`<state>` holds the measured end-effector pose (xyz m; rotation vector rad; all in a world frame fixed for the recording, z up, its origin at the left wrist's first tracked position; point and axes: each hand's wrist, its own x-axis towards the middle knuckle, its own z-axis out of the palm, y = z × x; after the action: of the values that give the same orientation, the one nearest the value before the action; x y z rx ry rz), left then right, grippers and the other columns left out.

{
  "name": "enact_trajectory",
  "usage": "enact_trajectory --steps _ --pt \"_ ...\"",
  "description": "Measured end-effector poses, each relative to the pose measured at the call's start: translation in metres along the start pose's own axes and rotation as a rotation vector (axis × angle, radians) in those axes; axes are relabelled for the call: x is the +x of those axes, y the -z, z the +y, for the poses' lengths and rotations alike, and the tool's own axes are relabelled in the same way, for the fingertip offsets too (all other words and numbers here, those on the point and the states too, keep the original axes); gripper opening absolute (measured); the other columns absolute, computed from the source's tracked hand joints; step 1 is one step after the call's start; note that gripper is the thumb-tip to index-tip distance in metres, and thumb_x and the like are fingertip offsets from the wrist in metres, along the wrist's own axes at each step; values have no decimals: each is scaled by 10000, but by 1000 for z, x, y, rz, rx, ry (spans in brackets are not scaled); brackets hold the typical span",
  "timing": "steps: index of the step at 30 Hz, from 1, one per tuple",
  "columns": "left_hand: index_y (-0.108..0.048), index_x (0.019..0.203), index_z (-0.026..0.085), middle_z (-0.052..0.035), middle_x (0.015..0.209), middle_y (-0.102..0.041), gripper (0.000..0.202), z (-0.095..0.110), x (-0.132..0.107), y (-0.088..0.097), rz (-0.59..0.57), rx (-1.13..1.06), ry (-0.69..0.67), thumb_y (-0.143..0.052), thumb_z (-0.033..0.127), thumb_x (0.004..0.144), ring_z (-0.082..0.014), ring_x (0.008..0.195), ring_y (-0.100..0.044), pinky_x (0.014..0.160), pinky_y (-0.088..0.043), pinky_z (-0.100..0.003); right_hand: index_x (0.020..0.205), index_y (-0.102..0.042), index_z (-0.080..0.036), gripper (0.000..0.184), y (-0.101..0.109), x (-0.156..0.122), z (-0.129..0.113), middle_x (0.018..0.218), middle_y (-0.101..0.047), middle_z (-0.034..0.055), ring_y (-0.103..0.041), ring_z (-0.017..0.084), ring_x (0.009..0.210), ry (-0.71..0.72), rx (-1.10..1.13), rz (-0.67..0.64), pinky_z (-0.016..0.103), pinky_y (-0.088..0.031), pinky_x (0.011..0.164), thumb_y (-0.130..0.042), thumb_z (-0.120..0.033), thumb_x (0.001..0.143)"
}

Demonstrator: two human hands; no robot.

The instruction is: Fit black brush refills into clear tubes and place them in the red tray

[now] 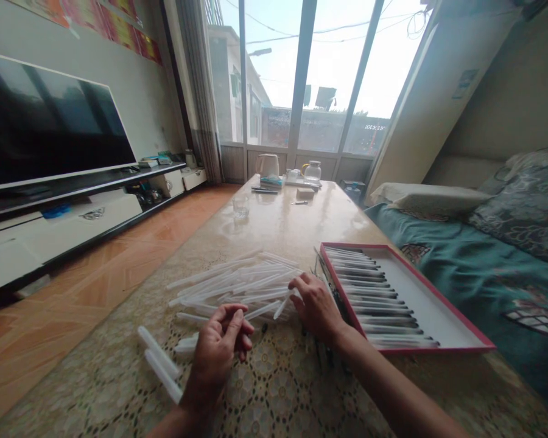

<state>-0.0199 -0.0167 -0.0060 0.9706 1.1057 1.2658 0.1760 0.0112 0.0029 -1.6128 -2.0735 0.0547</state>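
Note:
A loose pile of translucent white plastic tubes (237, 283) lies across the middle of the table. My right hand (314, 304) is at the pile's right edge, its thumb and fingers closed on the upper end of one plastic tube (282, 306). Lower and to the left, my left hand (223, 337) is closed with thumb against fingers; whatever it may hold is hidden. Just beyond my right hand stands a shallow pink-rimmed box (442, 304), with a row of thin dark-ended sticks in clear sleeves (379, 295) along its left side.
Dark thin sticks (322, 353) lie beside the box, partly under my right forearm. More white tubes (159, 365) rest left of my left wrist. A drinking glass (240, 208), a glass pot (312, 172) and a small box (305, 193) stand farther back. A sofa (438, 243) borders the right side.

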Motion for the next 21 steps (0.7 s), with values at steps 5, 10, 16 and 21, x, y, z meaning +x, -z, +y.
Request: enact_trajectory --steps 5,10,16,21 --pt "-553 834 169 46 544 -600 228 2 -1 -2 -22 -11 19 -647 344 721 -80 394 -501 334 -375 -165 840 -570 -181 165 3 0 0 880 -579 49 -533 195 874 -6 34 1 286 -402 778 -525 -33 783" --pt "-607 903 120 -27 651 -676 285 1 -5 -7 -207 -79 154 -694 300 698 -101 444 -567 392 -446 -198 851 -509 -182 146 20 -19 -11 869 -554 32 -529 163 797 -17 106 14 263 -412 723 -470 -42 838" --pt "-626 1042 125 -76 772 -717 359 0 -8 -10 -315 -302 307 -704 239 711 -81 497 -590 460 -456 -177 866 -505 -202 131 31 -43 -26 867 -533 8 -522 151 796 23 303 -63 256 -404 704 -475 -74 854" --pt "-686 922 111 -51 729 -699 238 -3 -4 -3 -244 -359 300 -693 248 728 -80 555 -600 497 -462 -157 838 -548 -202 134 34 -51 -12 822 -529 6 -520 149 748 -25 183 -121 262 -394 679 -479 -87 839"
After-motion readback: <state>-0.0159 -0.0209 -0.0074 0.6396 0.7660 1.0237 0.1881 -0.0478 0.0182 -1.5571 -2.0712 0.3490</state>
